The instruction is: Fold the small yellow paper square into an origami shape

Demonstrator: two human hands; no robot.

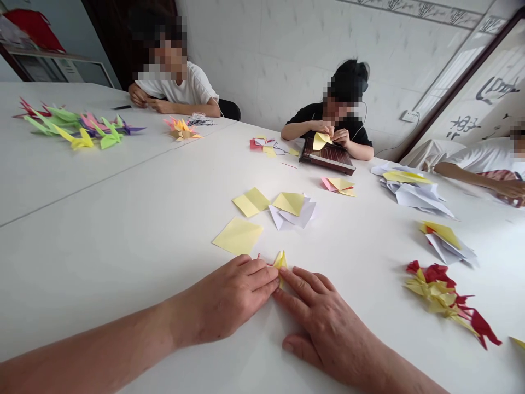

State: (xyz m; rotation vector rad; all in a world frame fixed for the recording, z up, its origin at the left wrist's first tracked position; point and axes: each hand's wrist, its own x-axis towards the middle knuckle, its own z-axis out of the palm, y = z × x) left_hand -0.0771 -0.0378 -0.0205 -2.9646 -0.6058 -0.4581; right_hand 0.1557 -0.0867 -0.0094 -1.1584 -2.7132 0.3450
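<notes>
Both hands press in from either side, fingers extended and nearly flat: the left hand (pixel 223 301) and the right hand (pixel 324 323) hold a small folded yellow paper (pixel 280 264) between their fingertips, near the closest edge of the white table (pixel 102 219). Far left, green, pink and yellow paper cranes (pixel 77 128) lie toward the far edge. A loose yellow square (pixel 238 235) sits just above the left hand, beside yellow and white sheets (pixel 292 210). Farther back, a person in black (pixel 320 123) folds yellow paper over a wooden box (pixel 327 156), before a white tiled wall (pixel 287 60). Red-and-yellow paper cranes (pixel 447 295) lie toward the right edge, with a calligraphy panel (pixel 488 98) beyond.
</notes>
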